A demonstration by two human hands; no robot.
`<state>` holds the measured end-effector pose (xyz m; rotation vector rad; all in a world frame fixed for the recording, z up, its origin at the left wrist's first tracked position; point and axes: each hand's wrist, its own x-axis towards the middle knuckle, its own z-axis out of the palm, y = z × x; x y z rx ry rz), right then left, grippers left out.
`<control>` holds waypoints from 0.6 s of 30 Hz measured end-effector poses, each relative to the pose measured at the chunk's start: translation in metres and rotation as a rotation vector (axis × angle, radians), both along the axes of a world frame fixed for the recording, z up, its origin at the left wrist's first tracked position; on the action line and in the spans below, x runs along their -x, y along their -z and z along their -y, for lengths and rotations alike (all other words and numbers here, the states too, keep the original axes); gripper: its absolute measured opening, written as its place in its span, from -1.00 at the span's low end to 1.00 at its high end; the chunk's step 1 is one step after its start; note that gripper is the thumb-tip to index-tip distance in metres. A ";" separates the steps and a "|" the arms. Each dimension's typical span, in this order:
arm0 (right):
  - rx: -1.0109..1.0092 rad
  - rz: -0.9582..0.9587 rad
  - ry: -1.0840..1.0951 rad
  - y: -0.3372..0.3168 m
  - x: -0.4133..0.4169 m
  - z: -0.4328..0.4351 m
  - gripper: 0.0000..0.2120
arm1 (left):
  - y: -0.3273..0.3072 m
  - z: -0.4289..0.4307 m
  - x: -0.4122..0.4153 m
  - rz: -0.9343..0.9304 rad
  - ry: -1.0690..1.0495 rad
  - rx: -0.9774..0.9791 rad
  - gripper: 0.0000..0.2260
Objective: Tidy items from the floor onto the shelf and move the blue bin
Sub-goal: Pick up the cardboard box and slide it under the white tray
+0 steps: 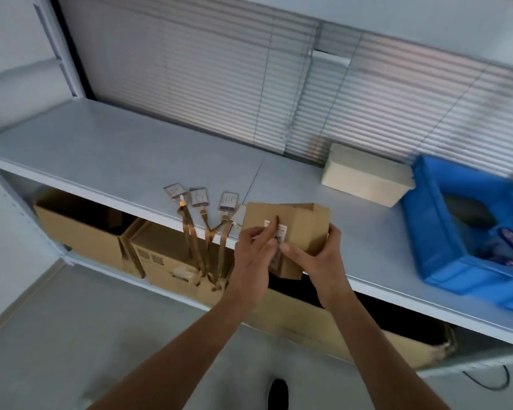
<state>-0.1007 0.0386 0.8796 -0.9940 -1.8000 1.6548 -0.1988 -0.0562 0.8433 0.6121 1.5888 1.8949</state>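
Note:
A small brown cardboard box (302, 223) with a white label is held over the front edge of the grey shelf (116, 149). My left hand (253, 255) grips its left side and my right hand (317, 255) grips its lower right, thumb across the front. Several badges on tan lanyards (200, 199) lie on the shelf just left of the box, their straps hanging over the edge. The blue bin (444, 244) sits on the shelf at the right, with dark items inside.
A cream rectangular box (365, 179) rests on the shelf behind the bin's left side. Open cardboard boxes (83, 232) fill the lower shelf. Closed blinds back the shelf. A black cable (486, 383) lies on the floor at lower right.

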 end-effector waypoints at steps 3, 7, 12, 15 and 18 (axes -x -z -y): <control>0.072 -0.039 0.113 0.008 -0.020 -0.028 -0.08 | 0.005 -0.028 -0.007 -0.123 0.144 0.001 -0.72; 0.222 -0.122 0.180 0.027 -0.052 -0.088 -0.40 | 0.020 -0.076 0.010 -0.399 0.088 0.306 -0.47; 0.295 -0.177 0.069 0.044 -0.090 -0.174 -0.21 | 0.037 -0.133 0.036 0.235 0.181 0.433 -0.01; 0.273 -0.078 0.022 0.044 -0.101 -0.218 -0.41 | 0.047 -0.171 0.019 0.447 0.387 0.324 -0.34; 0.281 0.050 0.070 0.053 -0.107 -0.259 -0.53 | 0.058 -0.209 -0.002 0.488 0.283 0.332 -0.61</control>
